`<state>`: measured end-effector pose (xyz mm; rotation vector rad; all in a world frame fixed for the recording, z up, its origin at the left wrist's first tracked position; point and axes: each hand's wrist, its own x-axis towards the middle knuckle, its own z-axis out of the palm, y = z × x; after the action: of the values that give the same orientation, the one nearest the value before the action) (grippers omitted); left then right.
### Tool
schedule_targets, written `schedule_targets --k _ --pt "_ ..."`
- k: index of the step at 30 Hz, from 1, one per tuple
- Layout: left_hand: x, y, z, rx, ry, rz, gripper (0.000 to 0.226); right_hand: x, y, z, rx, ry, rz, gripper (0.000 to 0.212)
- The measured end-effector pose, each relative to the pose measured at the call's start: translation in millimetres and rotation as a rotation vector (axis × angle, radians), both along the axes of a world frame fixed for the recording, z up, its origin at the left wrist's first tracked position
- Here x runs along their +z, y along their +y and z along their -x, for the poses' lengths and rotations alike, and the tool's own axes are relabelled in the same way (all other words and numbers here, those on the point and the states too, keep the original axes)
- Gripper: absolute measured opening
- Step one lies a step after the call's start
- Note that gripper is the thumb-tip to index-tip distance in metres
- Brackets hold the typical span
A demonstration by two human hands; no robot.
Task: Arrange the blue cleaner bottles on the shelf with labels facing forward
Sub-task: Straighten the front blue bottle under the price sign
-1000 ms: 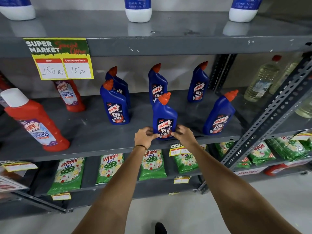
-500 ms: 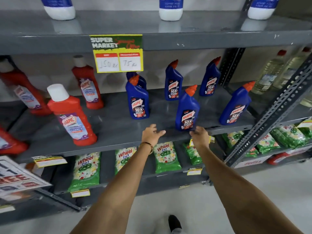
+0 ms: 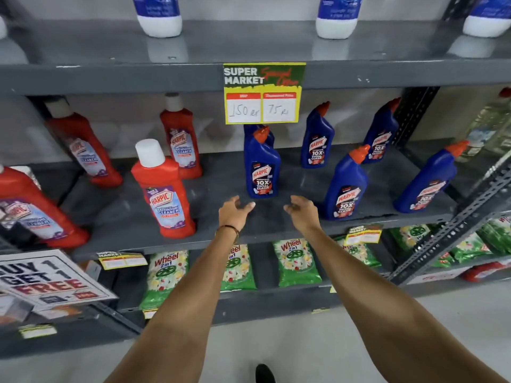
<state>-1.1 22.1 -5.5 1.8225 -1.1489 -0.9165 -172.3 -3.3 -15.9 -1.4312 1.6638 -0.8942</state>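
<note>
Several blue Harpic cleaner bottles with orange caps stand on the grey middle shelf [image 3: 215,239]. The front left blue bottle [image 3: 261,164] has its label forward, and another blue bottle stands mostly hidden right behind it. To its right stand the front middle bottle [image 3: 347,186] and the front right bottle [image 3: 427,181], with two more, one [image 3: 318,136] and another [image 3: 383,134], at the back. My left hand [image 3: 233,212] and my right hand [image 3: 301,212] hover open just below the front left bottle, touching nothing.
Red Harpic bathroom cleaner bottles [image 3: 166,192] fill the shelf's left half. A yellow price sign [image 3: 264,94] hangs from the upper shelf. Green Wheel detergent packs [image 3: 296,261] lie on the lower shelf. A slanted metal brace [image 3: 453,233] crosses at the right.
Both hands let go of the front middle bottle and moved left to the space below the front left bottle. My view swung left, showing more red bottles.
</note>
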Motion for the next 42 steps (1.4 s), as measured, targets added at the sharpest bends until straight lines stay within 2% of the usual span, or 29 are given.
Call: schedule_targets --k 7,13,17,19,27,42 --pt "6.0 -43.1 -9.8 0.010 0.037 -0.024 0.065 7.1 -58.3 -23.7 0.087 -0.126 -0.085 0.059" --pt "4.1 -76.9 -8.8 -0.090 0.024 -0.044 0.070 0.6 -92.4 -24.6 0.227 -0.173 -0.087 0.050" --pt "-1.7 -85.0 -3.9 -0.167 0.056 -0.023 0.048 -6.8 -98.4 -24.1 0.285 -0.202 -0.095 0.046" --pt "-4.1 -85.1 -2.1 -0.154 0.077 -0.001 0.044 -10.1 -100.1 -23.5 0.279 -0.232 -0.092 0.043" --pt "-7.0 -67.6 -2.4 -0.115 0.084 0.036 0.045 -12.8 -84.2 -15.5 0.301 -0.303 -0.101 0.039" --pt "-7.8 -5.0 4.9 -0.126 0.031 0.052 0.049 -13.8 -23.2 3.0 0.337 -0.254 -0.078 0.038"
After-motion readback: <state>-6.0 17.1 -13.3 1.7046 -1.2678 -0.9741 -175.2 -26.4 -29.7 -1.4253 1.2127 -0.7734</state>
